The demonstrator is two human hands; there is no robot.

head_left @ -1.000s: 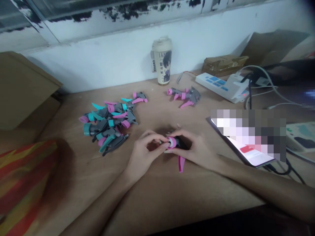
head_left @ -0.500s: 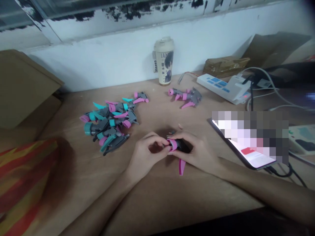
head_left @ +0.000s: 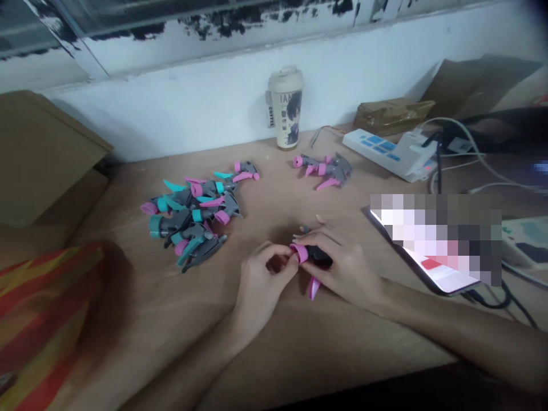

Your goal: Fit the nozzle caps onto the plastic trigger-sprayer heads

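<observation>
The sprayer head (head_left: 319, 256) lies clasped in the right hand (head_left: 346, 264); the left hand (head_left: 264, 281) pinches its pink collar (head_left: 302, 253).

Left hand (head_left: 262, 288) pinching the pink collar (head_left: 302, 253) of a spray trigger (head_left: 317, 255), right hand (head_left: 349, 265) gripping its dark body, heap of pink, teal and grey triggers (head_left: 174, 221) on the worktop (head_left: 268, 200), smaller group (head_left: 336, 170) near a lidded tumbler (head_left: 284, 117), lit phone (head_left: 447, 278) at right

1) "COFFEE", set vertically on the side piece (head_left: 269, 109) of the cream lidded cup (head_left: 286, 108)
2) "IA" plus a partly hidden letter, on that cup's upper front; smaller print beneath is illegible
3) Blue markings on the power strip (head_left: 371, 142): too blurred to read
</observation>
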